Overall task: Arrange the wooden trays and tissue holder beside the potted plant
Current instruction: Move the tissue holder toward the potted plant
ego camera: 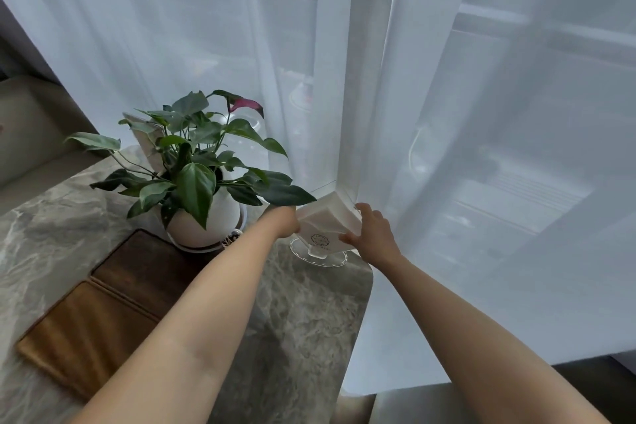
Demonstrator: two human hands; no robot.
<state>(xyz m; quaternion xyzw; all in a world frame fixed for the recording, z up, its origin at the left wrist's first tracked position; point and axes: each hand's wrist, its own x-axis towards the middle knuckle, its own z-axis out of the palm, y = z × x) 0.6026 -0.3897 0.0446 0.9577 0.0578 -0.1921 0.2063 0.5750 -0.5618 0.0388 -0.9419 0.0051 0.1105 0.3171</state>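
A white tissue holder (327, 222) on a clear round base (318, 256) stands at the far right corner of the marble table (292, 327), right of the potted plant (203, 162). My left hand (287, 222) grips its left side, partly hidden under a leaf. My right hand (370, 232) holds its right side. Two wooden trays lie side by side at the left, a dark one (144, 268) touching the plant's saucer and a lighter one (82, 330) nearer me.
A sheer white curtain (447, 148) hangs right behind the holder and along the table's right edge. A framed card (146, 138) leans behind the plant. A beige sofa (27, 134) is at the far left.
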